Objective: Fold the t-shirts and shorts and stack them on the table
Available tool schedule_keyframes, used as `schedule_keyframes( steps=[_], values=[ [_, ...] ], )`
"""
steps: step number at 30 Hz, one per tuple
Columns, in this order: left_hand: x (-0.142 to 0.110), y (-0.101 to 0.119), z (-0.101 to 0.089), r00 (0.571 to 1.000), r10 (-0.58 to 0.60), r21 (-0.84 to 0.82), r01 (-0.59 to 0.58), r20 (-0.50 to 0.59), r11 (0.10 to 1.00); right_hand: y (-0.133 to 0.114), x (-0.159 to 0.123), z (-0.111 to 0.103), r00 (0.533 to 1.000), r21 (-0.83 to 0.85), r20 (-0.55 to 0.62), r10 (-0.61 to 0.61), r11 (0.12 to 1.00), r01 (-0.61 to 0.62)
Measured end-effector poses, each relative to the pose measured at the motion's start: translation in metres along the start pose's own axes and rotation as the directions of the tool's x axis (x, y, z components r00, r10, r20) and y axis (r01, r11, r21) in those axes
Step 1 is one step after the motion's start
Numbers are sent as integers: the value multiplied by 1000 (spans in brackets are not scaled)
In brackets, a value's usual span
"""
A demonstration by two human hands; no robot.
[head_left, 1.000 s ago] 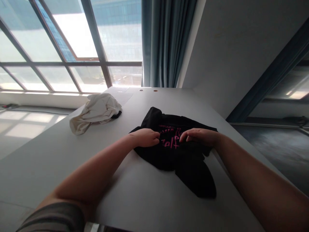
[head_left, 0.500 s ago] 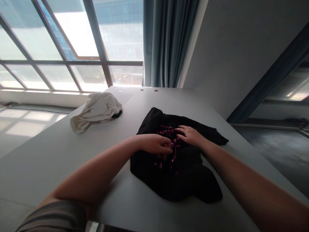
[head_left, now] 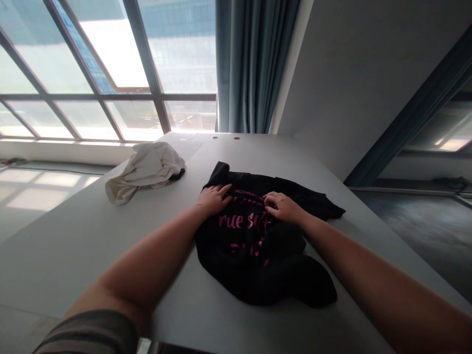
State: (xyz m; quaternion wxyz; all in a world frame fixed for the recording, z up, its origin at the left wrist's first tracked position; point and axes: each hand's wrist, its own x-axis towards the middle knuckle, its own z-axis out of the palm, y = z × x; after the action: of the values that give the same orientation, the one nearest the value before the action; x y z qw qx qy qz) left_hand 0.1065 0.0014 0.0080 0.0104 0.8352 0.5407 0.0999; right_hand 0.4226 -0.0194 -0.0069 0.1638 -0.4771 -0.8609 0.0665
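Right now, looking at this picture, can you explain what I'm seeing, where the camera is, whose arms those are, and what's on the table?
The camera sits on a person's head, looking forward and down, so both bare arms are theirs. The left hand and right hand press flat on a crumpled black T-shirt with pink lettering, neither gripping it. It lies on a long grey table. Farther left lies a crumpled cream cloth. Behind are big windows and a blue-grey curtain.

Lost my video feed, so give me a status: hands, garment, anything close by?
Left hand and right hand flat on the black shirt, pink print up. Shirt rumpled on the grey table. White garment bunched apart, far left.
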Motion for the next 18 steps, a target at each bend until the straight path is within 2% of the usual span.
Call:
schedule_keyframes(
  steps=[4, 8, 11, 14, 17, 18],
  values=[
    [4, -26, -10, 976, -216, 116, 218, -36, 969, 8, -4, 0, 999, -32, -30, 14, 999, -15],
    [4, -48, -21, 928, -373, 191, 370, -21, 909, 16, -6, -4, 991, -82, -57, 121, 989, -125],
    [5, -56, -23, 907, -416, 182, 420, -60, 889, 19, -5, -5, 989, -94, -34, 142, 985, -144],
    [8, -68, -23, 884, -464, 116, 467, -49, 877, 19, -4, -7, 992, -80, -26, 122, 989, -123],
    [8, -95, -30, 859, -511, 55, 511, -3, 858, 14, -4, -12, 997, -12, 5, 74, 997, -74],
    [6, -107, -34, 864, -504, 40, 503, -2, 863, 11, -5, -15, 998, 22, 26, 53, 998, -53]
  ],
)
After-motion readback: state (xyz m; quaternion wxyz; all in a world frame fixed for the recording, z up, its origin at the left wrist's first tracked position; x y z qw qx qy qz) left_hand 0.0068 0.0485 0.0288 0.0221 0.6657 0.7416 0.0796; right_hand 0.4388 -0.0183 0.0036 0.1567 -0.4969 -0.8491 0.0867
